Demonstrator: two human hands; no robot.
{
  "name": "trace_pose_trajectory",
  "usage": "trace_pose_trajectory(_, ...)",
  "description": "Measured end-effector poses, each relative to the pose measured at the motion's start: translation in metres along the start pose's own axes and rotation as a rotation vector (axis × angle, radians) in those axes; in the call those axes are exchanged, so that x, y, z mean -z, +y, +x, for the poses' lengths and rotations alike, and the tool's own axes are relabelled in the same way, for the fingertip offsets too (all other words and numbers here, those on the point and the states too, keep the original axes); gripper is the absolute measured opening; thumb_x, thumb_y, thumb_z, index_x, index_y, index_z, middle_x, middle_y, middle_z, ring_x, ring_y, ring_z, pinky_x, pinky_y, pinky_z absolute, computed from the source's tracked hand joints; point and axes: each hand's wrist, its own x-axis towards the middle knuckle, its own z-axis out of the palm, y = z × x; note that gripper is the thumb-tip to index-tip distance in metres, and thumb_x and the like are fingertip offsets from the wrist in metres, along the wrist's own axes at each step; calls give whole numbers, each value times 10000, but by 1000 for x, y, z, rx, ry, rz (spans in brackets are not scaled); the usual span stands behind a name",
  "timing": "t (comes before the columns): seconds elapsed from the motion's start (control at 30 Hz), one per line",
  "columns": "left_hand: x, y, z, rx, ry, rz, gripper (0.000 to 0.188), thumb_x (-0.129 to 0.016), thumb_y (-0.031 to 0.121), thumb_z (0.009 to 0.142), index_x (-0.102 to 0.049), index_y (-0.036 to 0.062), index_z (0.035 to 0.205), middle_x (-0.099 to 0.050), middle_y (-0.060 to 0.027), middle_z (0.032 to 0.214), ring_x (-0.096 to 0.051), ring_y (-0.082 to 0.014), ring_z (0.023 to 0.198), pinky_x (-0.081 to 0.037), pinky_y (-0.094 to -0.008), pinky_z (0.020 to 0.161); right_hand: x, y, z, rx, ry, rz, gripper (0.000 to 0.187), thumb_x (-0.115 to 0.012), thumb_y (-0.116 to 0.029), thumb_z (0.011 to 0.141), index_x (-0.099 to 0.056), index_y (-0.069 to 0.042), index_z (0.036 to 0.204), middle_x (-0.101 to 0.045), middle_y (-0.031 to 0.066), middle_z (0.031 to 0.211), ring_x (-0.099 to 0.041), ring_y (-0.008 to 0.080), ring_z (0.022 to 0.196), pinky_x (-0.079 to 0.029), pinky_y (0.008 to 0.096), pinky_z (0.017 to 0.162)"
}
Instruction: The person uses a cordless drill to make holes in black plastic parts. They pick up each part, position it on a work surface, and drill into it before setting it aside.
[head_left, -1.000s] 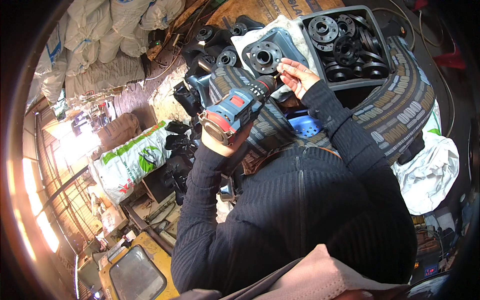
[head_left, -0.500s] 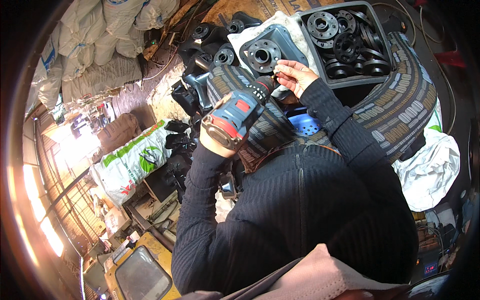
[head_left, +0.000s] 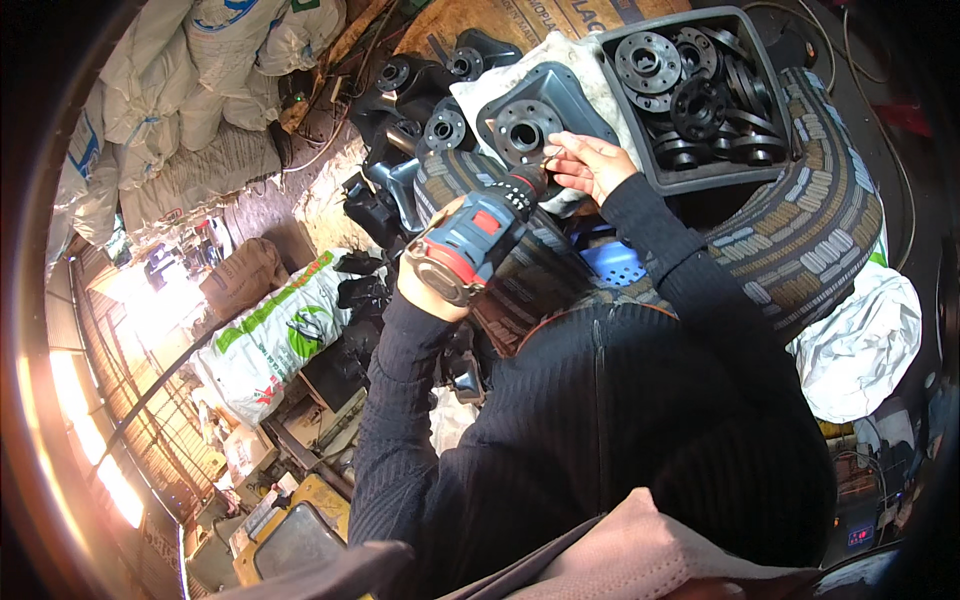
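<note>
My left hand (head_left: 430, 295) is closed around the grip of a blue and red cordless drill (head_left: 468, 240). The drill's black chuck points up and right, toward my right hand (head_left: 595, 168). Thumb and fingers of that hand are pinched together right at the chuck's tip, on something too small to make out. Just beyond the fingertips a black round flange (head_left: 523, 135) with a ring of holes sits in a grey-blue square plastic housing (head_left: 575, 97). The housing lies on a white cloth (head_left: 480, 97).
A grey bin (head_left: 598, 55) full of black flanges stands at the far right. Several dark housings with flanges (head_left: 444, 128) lie to the left. A patterned cushion (head_left: 800, 235) curves around me, with a blue perforated piece (head_left: 612, 262) near my lap. White sacks (head_left: 225, 45) are stacked far left.
The view has shifted slightly. The drill and both hands stay nearly in place; the right fingers have moved a little at the chuck's tip.
</note>
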Motion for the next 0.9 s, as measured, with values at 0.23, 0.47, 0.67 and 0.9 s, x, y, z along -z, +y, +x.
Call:
trace_pose_trajectory(0.23, -4, -44, 16, 144, 81, -27, 271, -598, 178, 735, -574, 118, 998, -595, -80, 924, -573, -270, 861, -461, -378, 747, 17, 11, 33, 364, 245, -290, 260, -619, -243, 853, -646, -8, 961, -635, 3, 859, -526, 21, 618, -426, 157, 543)
trace_pose_trajectory(0.47, 3, -49, 40, 296, -1, -225, 312, -648, 149, 740, -584, 96, 1041, -605, -89, 984, -581, -261, 902, -466, -356, 795, 20, 20, 47, 378, 172, -396, 234, -708, -222, 774, -651, -5, 838, -612, -4, 765, -531, 49, 692, -428, 190, 631)
trace_pose_trajectory(0.67, 19, -69, 70, 57, -116, -40, 326, -575, 5, 727, -585, 73, 1046, -604, -108, 928, -589, -275, 853, -476, -340, 745, 15, 21, 50, 464, 163, -340, 207, -719, -187, 760, -642, 4, 783, -577, -26, 700, -485, 29, 611, -391, 174, 543)
trace_pose_trajectory(0.9, 12, -76, 82, 193, -410, -151, 370, -433, 70, 809, -490, 61, 1174, -563, -107, 1066, -557, -248, 993, -453, -337, 855, 12, 16, 45, 564, 234, -578, 164, -734, -149, 731, -652, -10, 759, -570, 0, 660, -459, 23, 560, -365, 200, 477)
